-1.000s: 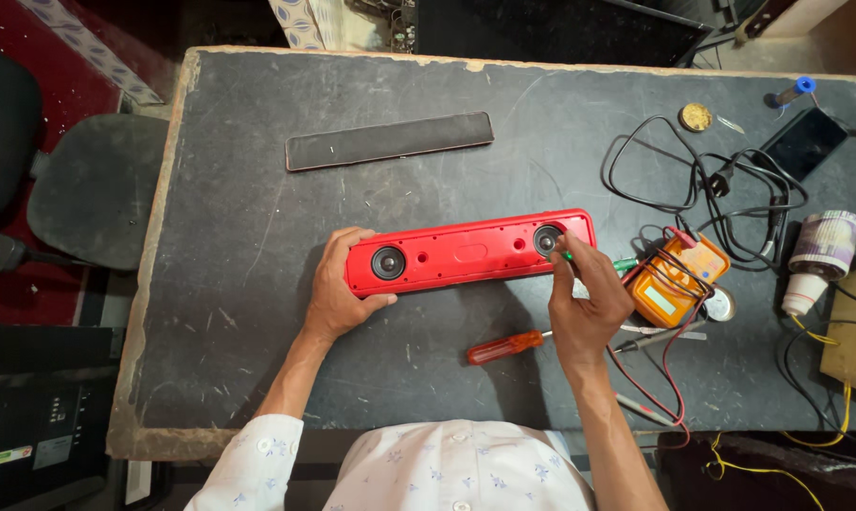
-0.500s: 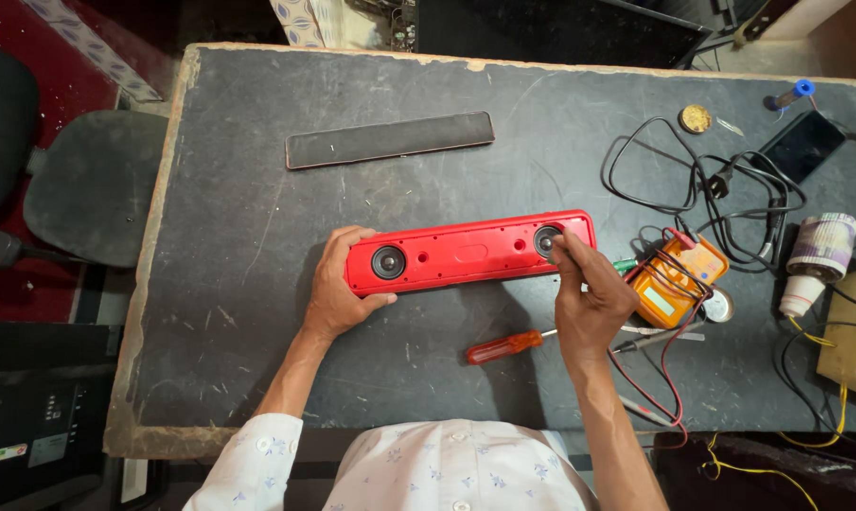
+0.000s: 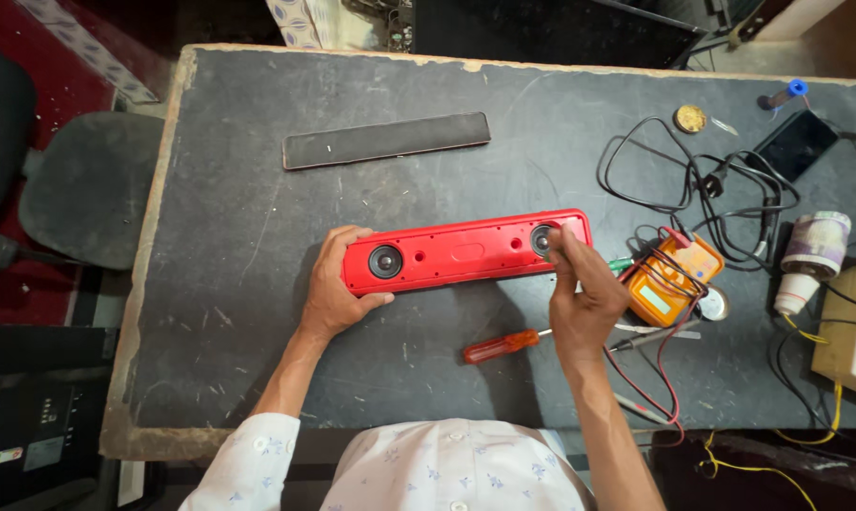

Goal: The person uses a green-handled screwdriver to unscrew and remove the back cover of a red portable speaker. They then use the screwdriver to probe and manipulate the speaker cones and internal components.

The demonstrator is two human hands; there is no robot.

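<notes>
Left half of the tabletop (image 3: 220, 237) lies open, as does the band between the black strip (image 3: 386, 141) and the red speaker bar (image 3: 466, 252). Near edge is open except for the screwdriver (image 3: 502, 345). Right side is obstructed: orange meter (image 3: 672, 280), tangled black cables (image 3: 702, 185), red leads (image 3: 650, 378). Gaps among the cables appear too narrow for a hand, though the view is poor.

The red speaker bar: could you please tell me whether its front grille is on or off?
Off. The red speaker bar shows two bare round drivers, and a long dark grille strip lies apart on the table.
</notes>
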